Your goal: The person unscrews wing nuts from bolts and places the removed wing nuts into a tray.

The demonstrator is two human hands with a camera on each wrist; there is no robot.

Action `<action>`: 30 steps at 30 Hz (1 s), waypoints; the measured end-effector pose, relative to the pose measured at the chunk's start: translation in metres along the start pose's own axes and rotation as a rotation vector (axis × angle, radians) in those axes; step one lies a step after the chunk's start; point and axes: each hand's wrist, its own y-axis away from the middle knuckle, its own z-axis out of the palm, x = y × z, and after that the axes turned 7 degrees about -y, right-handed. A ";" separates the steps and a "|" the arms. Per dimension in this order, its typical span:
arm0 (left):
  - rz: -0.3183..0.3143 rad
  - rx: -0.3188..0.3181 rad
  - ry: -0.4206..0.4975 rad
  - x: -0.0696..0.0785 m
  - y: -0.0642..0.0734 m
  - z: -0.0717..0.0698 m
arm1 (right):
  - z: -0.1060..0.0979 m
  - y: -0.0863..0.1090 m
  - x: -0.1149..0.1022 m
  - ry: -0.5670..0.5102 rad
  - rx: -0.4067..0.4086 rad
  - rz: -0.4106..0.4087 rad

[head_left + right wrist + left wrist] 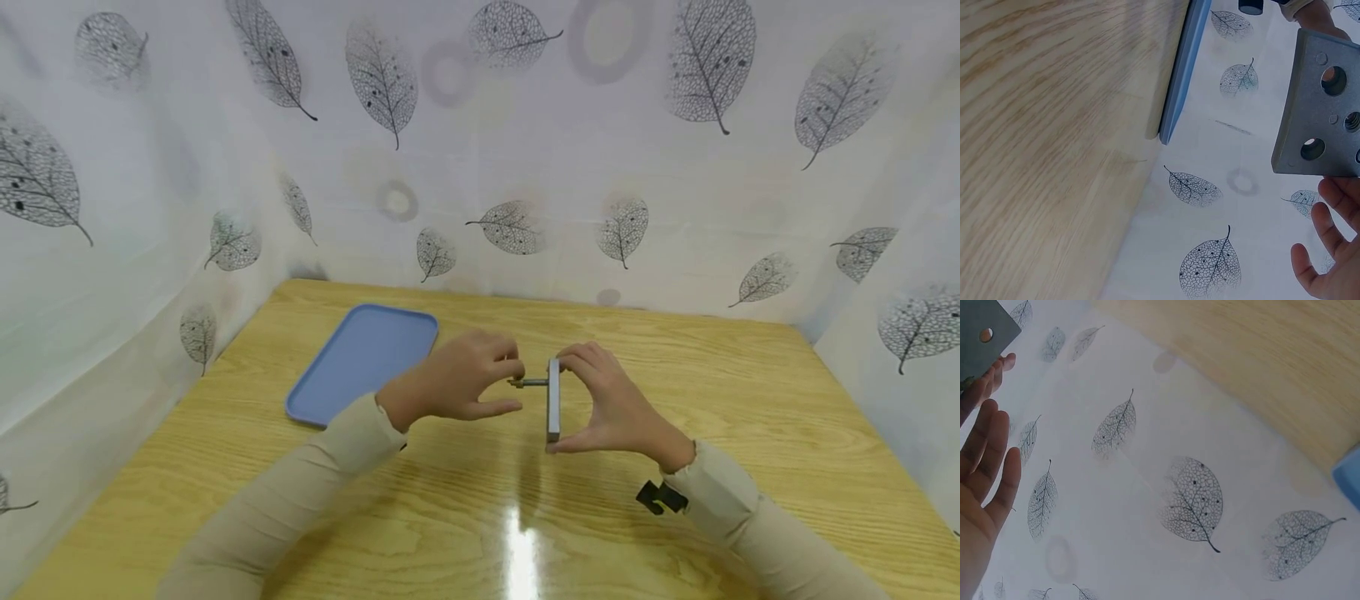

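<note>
One plate, one rod (one tray)

Forearms converging, left hand loosely spread; right hand curved, gripping

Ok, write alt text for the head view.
A person's right grip holds a metal plate by opposite edges above a wooden table, while the left grip is at a thin rod jutting from the plate. A blue tray lies to the left, with a leaf-patterned backdrop behind.

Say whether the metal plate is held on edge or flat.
On edge: the head view shows the right hand gripping the metal plate, mostly its narrow side showing, broad faces turned sideways.
</note>
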 end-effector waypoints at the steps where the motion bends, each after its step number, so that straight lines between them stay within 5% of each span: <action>1: 0.003 -0.009 0.006 0.000 0.000 0.001 | 0.000 0.000 0.000 0.000 -0.001 -0.001; 16: -0.075 -0.015 0.037 -0.015 -0.006 0.002 | 0.000 -0.002 -0.001 -0.002 -0.004 0.005; 26: -0.037 0.088 0.005 -0.006 -0.001 -0.002 | 0.001 -0.001 0.002 0.000 0.004 0.026; 30: -0.024 0.065 0.013 -0.003 0.002 0.001 | 0.001 -0.001 0.003 -0.001 0.009 0.020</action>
